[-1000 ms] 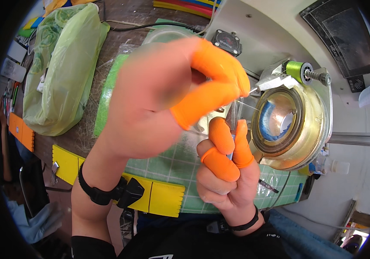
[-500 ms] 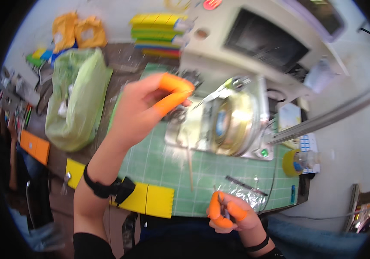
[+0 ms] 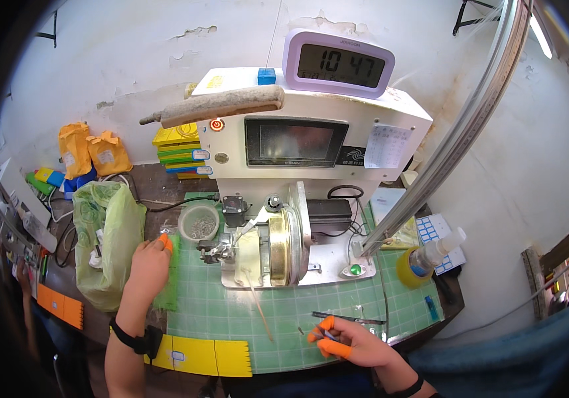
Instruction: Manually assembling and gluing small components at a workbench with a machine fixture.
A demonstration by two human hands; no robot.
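Note:
My left hand [image 3: 148, 266], orange covers on its fingertips, reaches over a green strip [image 3: 166, 288] at the mat's left edge. Its back is toward me and hides most of the fingers, so what it holds does not show. Near the mat's front edge, my right hand [image 3: 357, 341] has its orange-covered thumb and fingers closed round something small and thin that I cannot make out. Behind that hand lies a dark flat strip [image 3: 337, 317]. Between the hands stands a bench machine with a brass-coloured wheel [image 3: 278, 249]; a thin wooden stick [image 3: 260, 308] lies before it.
A clear bowl of small metal pieces [image 3: 199, 222] sits beside the machine. To the left is a green bag-lined bin [image 3: 108, 245]; yellow boards [image 3: 195, 355] lie along the front edge. A yellow bottle [image 3: 420, 262] and a slanted metal post [image 3: 443, 146] are at right.
My left hand has moved left and down from in front of the machine to the green strip. My right hand stays near the front edge, its fingers turned leftward. The view has tilted up.

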